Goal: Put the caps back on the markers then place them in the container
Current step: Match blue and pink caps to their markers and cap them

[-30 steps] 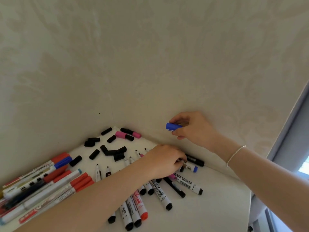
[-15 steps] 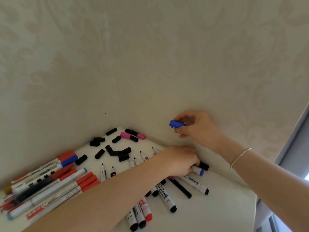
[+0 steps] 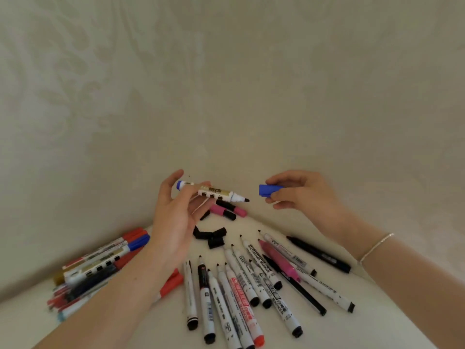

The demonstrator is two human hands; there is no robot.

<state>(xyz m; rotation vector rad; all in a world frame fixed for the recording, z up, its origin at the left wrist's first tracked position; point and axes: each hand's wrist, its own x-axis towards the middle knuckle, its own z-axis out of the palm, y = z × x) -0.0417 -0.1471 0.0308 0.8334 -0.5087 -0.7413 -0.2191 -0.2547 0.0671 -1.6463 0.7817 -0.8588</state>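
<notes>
Since half a second ago my left hand has come up off the table and now pinches a white marker with a blue end in its fingertips, level, bare dark tip aimed right. Before, that hand lay pressed among the markers on the surface. My right hand keeps its pinch on the blue cap, thumb below and fingers above, open end facing the tip; cap and tip are near but apart.

The marker barrel is a smooth white cylinder with black printed blocks and a tapered nib. The cap is a short matte blue tube.

Below, a fan of uncapped markers lies on the pale table, tips pointing to the wall. Loose black caps and pink caps sit behind the hands, partly hidden by my left fingers. A heap of capped markers lies left, my left forearm crossing it. A thin bracelet circles the right wrist. I see no container.
</notes>
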